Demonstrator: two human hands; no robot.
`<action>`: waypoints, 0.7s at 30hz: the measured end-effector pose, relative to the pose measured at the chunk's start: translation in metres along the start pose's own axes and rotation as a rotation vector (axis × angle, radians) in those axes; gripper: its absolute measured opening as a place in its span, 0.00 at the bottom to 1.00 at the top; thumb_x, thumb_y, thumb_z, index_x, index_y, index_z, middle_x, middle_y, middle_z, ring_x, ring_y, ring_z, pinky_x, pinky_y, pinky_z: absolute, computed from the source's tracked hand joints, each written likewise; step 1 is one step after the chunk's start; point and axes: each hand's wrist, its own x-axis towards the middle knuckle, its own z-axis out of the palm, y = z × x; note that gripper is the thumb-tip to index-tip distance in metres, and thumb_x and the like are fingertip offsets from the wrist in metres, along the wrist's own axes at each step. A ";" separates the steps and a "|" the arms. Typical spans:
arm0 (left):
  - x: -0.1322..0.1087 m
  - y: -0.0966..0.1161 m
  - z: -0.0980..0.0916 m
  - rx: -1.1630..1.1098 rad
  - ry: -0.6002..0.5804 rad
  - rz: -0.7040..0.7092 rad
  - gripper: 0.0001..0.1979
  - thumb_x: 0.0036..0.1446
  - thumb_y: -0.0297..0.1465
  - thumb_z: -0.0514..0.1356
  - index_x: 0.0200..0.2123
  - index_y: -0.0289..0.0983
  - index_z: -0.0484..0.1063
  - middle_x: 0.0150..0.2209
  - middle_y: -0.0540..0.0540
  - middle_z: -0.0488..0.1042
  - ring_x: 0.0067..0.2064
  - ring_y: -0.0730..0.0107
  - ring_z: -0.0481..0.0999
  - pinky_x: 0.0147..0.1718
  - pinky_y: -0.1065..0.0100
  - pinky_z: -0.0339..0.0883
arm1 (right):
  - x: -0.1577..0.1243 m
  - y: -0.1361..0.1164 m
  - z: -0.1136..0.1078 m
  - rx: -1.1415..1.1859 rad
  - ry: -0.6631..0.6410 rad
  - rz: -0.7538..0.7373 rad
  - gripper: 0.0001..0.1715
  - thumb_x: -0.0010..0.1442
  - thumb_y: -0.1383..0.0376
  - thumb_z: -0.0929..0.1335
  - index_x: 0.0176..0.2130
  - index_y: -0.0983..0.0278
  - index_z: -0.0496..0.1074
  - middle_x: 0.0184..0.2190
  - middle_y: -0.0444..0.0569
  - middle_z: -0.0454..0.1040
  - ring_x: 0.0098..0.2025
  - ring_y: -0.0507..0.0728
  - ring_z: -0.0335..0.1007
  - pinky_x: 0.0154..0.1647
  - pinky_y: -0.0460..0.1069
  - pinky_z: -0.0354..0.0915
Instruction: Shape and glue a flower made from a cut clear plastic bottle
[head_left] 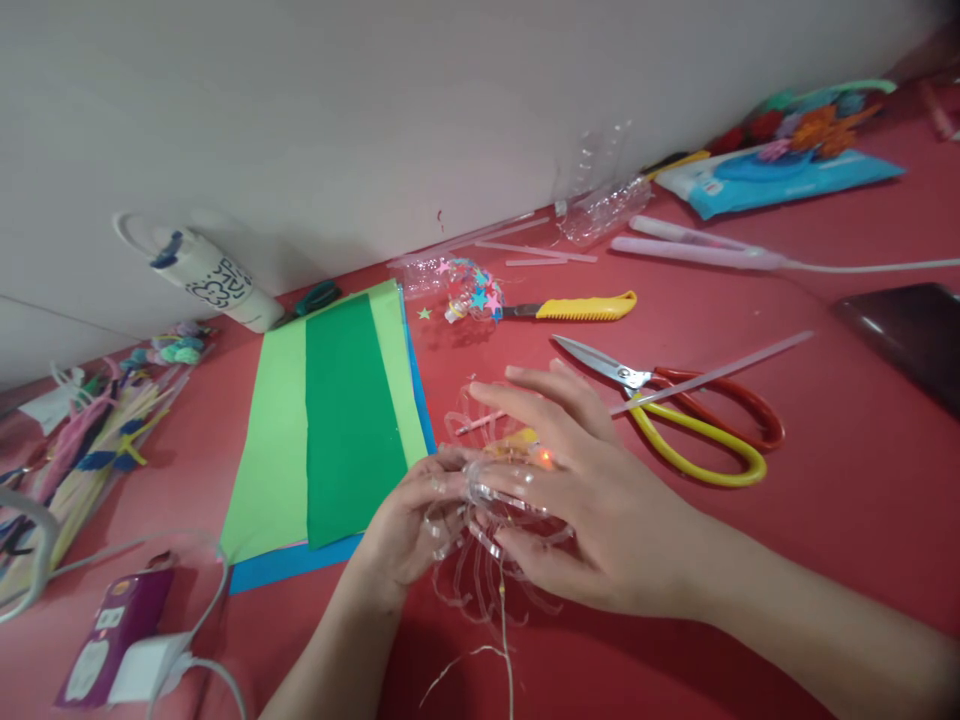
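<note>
Curled clear plastic strips, joined in a flower-like piece (480, 490), lie between my two hands above the red table. My left hand (420, 510) is closed around the piece's left side. My right hand (592, 500) grips it from the right, thumb below and fingers over the top; some upper fingers stretch away from it. A small orange light (545, 457) glows beside the right fingers. From the strips hangs a thin pale wire (505, 640), part of it hidden. Just beyond the right hand lie scissors (634, 378) with one red and one yellow handle.
Green and blue sheets (349, 420) lie left of centre. Behind are a yellow cutter knife (585, 306), star decorations (480, 292) and a pink hot tool (697, 250) with a cord. A white tumbler (217, 280), a purple box (112, 630) and a white adapter (146, 668) stand left.
</note>
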 end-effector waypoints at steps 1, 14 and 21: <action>0.000 0.000 -0.001 -0.004 -0.010 -0.008 0.08 0.42 0.27 0.64 0.30 0.35 0.75 0.27 0.49 0.76 0.26 0.76 0.73 0.28 0.76 0.67 | 0.000 0.000 0.000 0.024 -0.016 0.012 0.08 0.55 0.66 0.66 0.36 0.62 0.74 0.63 0.51 0.52 0.66 0.65 0.39 0.63 0.66 0.42; 0.001 -0.001 -0.004 -0.012 -0.040 -0.020 0.08 0.41 0.25 0.62 0.30 0.33 0.75 0.26 0.47 0.77 0.25 0.74 0.74 0.26 0.75 0.68 | 0.001 0.001 -0.001 -0.044 -0.011 -0.052 0.08 0.56 0.64 0.66 0.35 0.61 0.75 0.62 0.51 0.55 0.64 0.66 0.43 0.63 0.68 0.41; -0.002 0.001 0.003 0.003 -0.041 -0.010 0.09 0.43 0.24 0.62 0.31 0.34 0.77 0.23 0.49 0.75 0.21 0.76 0.72 0.24 0.74 0.66 | 0.001 0.000 -0.001 -0.062 -0.006 -0.039 0.11 0.55 0.64 0.66 0.39 0.62 0.75 0.60 0.53 0.58 0.64 0.66 0.44 0.63 0.68 0.42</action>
